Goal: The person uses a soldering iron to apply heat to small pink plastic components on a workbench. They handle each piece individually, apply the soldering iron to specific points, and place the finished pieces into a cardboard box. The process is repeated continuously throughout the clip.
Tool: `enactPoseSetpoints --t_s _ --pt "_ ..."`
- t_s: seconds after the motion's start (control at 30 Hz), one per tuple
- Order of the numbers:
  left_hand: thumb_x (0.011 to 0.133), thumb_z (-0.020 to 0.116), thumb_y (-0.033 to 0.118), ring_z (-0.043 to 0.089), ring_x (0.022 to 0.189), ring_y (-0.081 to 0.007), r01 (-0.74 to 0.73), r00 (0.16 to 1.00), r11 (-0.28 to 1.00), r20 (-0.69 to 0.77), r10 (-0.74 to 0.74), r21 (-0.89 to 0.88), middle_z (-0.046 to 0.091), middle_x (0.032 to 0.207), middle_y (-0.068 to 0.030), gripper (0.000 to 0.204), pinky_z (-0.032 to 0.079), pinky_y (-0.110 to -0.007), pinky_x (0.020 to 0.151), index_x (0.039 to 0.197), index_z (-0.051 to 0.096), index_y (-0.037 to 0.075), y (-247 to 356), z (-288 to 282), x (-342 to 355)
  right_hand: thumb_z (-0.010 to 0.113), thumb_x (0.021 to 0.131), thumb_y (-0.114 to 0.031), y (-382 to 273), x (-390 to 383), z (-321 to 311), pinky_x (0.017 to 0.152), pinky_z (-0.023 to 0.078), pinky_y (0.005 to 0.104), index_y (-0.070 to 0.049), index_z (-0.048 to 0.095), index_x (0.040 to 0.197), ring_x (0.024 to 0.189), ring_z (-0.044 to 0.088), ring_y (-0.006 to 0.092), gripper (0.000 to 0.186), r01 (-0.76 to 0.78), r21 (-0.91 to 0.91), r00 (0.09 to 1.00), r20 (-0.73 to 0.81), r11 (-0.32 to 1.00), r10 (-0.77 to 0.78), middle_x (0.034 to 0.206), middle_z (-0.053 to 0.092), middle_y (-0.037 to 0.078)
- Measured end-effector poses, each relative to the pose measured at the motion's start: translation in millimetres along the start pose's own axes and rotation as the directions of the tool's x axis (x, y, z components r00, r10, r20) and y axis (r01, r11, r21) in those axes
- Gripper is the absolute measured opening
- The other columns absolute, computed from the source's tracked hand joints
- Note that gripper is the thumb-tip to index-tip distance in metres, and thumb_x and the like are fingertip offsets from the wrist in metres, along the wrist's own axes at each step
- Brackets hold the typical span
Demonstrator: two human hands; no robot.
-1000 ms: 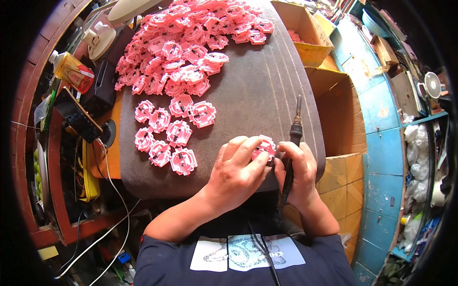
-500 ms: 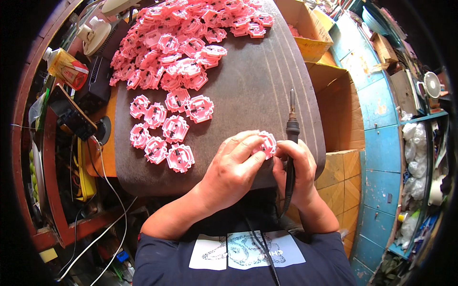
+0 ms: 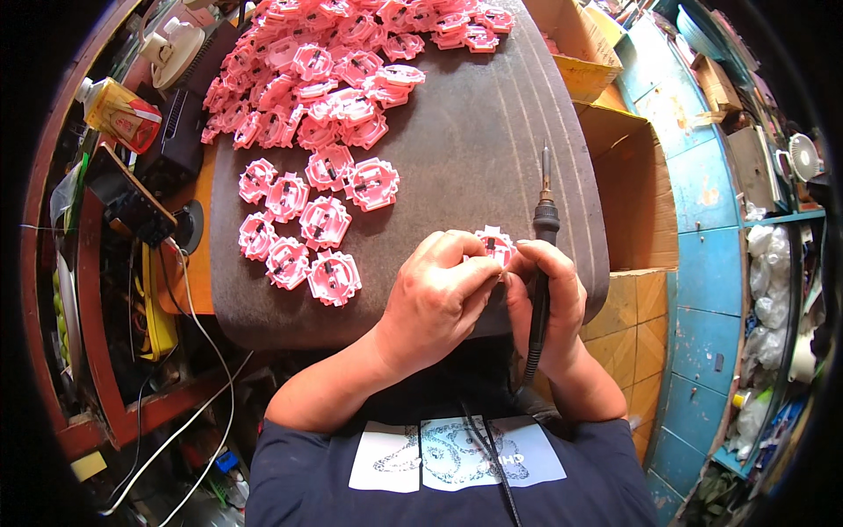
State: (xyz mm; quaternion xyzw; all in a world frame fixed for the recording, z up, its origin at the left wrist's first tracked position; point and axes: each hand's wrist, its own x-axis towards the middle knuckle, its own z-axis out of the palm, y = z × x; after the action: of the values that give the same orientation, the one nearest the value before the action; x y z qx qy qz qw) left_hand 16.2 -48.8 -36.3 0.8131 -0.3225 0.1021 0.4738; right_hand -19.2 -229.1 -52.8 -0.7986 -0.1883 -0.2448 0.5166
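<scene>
My left hand has its fingers pressed round a pink plastic part above the dark mat near its front edge, with the thumb at the part's lower edge. My right hand grips a black-handled soldering iron, metal tip upward, and its thumb and index finger reach to the same pink part, which is partly hidden by my fingers. To the left lie several similar parts with dark pieces in them. A heap of more pink parts covers the mat's far left.
Cardboard boxes stand beside the mat's right, before blue cabinets and cluttered shelves. On the left are a drink bottle, a dark device with cables, and a yellow item. The iron's cord hangs over my shirt.
Both hands and the pink part have risen slightly toward the far side. My left thumb has shifted to the part's lower edge beside the right fingertips. The iron remains in my right hand.
</scene>
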Motion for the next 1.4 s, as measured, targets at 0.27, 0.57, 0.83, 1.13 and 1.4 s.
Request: enactPoseSetpoints --t_s 0.27,0.57,0.83,1.13,1.4 --pt "0.087 0.075 0.004 0.067 0.094 -0.0359 -0.005 1.0 1.0 -0.018 0.005 -0.021 0.067 0.103 -0.0129 0.018 0.055 -0.045 0.083 0.105 0.072 0.004 -3 3 -2 0.067 0.093 0.011 0 1 -3 0.077 0.055 0.0319 0.002 0.057 0.135 0.085 0.066 0.02 0.044 0.01 -0.062 0.999 0.034 0.998 -0.008 0.103 0.07 0.013" --pt "0.084 0.076 0.002 0.067 0.092 -0.0356 -0.02 0.999 0.999 -0.04 0.021 0.042 0.067 0.101 -0.013 0.019 0.055 -0.045 0.081 0.103 0.072 0.003 1 4 -3 0.072 0.079 0.012 1 -4 -2 0.068 0.054 0.043 0.0 0.061 0.129 0.079 0.067 0.0341 0.052 0.318 -0.158 0.946 -0.011 0.935 -0.324 0.107 0.071 0.021" --pt "0.082 0.079 -0.001 0.07 0.091 -0.0338 -0.007 0.999 0.999 -0.041 0.008 0.035 0.069 0.099 -0.0133 0.024 0.057 -0.042 0.08 0.104 0.074 0.003 2 2 -3 0.074 0.078 0.007 4 -4 -1 0.069 0.055 0.0418 0.001 0.062 0.127 0.08 0.068 0.0347 0.051 0.291 -0.16 0.956 0.014 0.943 -0.293 0.107 0.071 0.02" --pt "0.08 0.077 -0.003 0.069 0.092 -0.0347 -0.012 1.0 0.996 0.016 0.01 0.09 0.068 0.101 -0.0134 0.023 0.057 -0.043 0.082 0.102 0.072 0.003 5 0 0 0.069 0.103 -0.033 -4 -31 -31 0.072 0.056 0.0449 0.003 0.057 0.136 0.076 0.069 0.032 0.051 0.163 -0.002 0.982 -0.1 0.987 -0.162 0.096 0.07 0.018" --pt "0.079 0.078 -0.004 0.069 0.091 -0.0343 -0.02 1.0 0.995 0.011 0.019 0.1 0.068 0.101 -0.0134 0.024 0.057 -0.043 0.081 0.102 0.072 0.002 4 0 -1 0.074 0.098 -0.028 -32 -26 -74 0.059 0.049 0.0387 -0.002 0.066 0.119 0.067 0.06 0.0271 0.034 0.184 -0.075 0.978 0.117 0.98 -0.175 0.085 0.065 0.012"
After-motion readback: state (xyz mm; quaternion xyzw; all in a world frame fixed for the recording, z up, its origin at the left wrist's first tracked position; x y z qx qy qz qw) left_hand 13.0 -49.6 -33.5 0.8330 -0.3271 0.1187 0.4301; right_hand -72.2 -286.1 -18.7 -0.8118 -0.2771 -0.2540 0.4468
